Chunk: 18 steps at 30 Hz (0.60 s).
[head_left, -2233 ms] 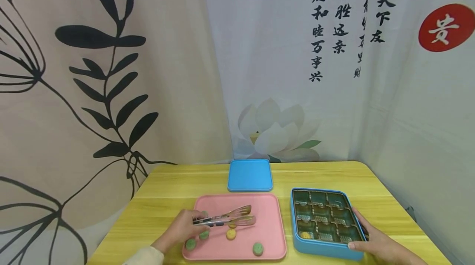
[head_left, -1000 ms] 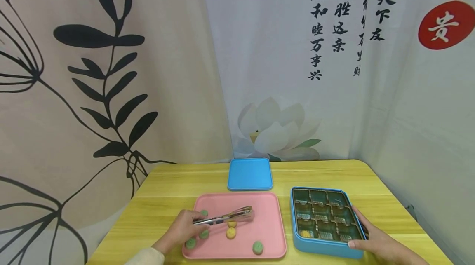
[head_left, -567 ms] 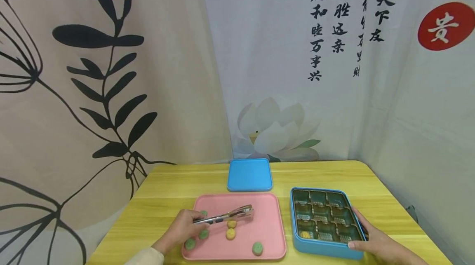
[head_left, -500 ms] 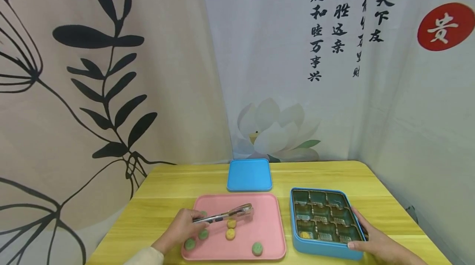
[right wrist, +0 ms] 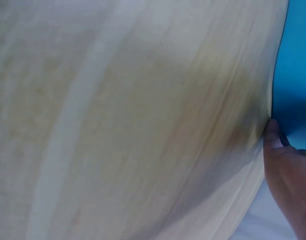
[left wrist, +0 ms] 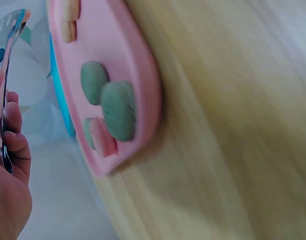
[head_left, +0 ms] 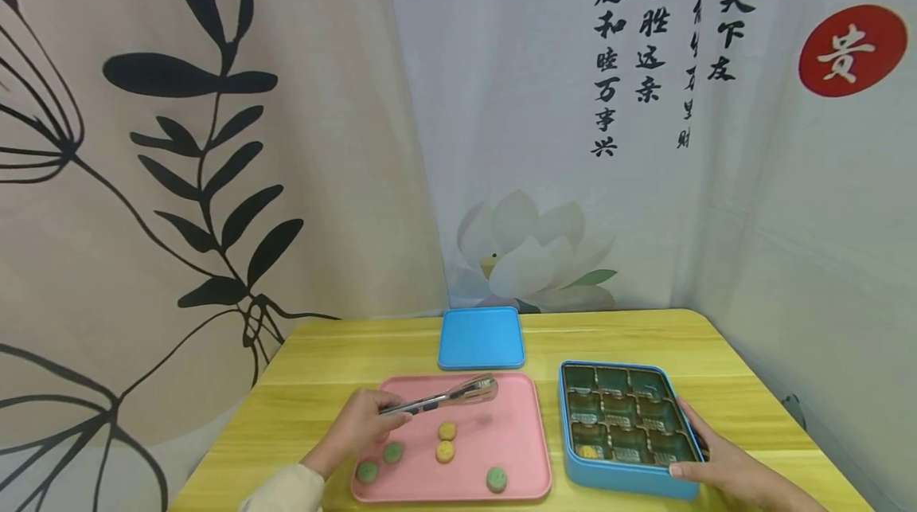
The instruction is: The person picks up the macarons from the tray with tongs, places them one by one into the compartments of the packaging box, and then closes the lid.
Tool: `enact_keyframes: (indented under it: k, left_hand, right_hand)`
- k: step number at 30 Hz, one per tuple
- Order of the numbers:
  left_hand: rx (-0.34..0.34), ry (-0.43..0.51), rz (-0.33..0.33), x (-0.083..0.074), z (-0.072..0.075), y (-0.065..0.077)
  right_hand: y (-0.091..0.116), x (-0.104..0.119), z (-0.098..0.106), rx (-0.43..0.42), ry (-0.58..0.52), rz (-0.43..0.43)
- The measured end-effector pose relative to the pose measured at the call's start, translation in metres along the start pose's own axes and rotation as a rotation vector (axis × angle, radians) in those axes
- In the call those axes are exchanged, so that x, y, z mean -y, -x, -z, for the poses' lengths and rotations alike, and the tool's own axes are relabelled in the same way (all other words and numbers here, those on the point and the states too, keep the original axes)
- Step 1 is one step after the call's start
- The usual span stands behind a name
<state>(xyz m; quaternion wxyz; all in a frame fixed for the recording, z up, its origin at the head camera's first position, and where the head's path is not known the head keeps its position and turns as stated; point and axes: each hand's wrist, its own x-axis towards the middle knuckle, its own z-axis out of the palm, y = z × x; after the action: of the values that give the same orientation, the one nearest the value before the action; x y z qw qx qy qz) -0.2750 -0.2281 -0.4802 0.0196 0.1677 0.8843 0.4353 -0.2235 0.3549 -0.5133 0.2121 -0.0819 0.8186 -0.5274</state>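
My left hand [head_left: 361,424] grips metal tongs [head_left: 451,396] above a pink tray [head_left: 516,424]; the tong arms are close together, and I cannot tell whether anything is between the tips. On the tray lie green macarons [head_left: 392,452] and two yellow macarons [head_left: 445,451]. The left wrist view also shows a pink macaron [left wrist: 102,137] at the tray's edge, not visible in the head view. My right hand [head_left: 727,464] grips the front right corner of a blue box [head_left: 623,478], thumb at the front, fingers along the side. One box compartment holds a yellow macaron [head_left: 589,452].
A blue lid [head_left: 481,339] lies flat behind the tray. All stands on a wood-grain table [head_left: 322,353], with a printed curtain [head_left: 358,138] behind it.
The tong arms, apart at first, have come together. Just now my left hand has lifted the tongs up and slightly right, away from the yellow macarons. My right hand stays at the box.
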Motion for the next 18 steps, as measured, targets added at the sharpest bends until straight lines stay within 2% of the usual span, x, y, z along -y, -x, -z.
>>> enact_keyframes:
  k: [8, 18]
  left_hand:
    - [-0.005, -0.006, -0.053, -0.020, -0.009, -0.011]
    - [0.007, 0.005, -0.105, -0.038, -0.027, -0.026]
  right_hand:
    - [-0.001, -0.001, 0.002, 0.007, 0.040, -0.039]
    - [0.000, 0.002, 0.000, 0.002, 0.049, -0.013]
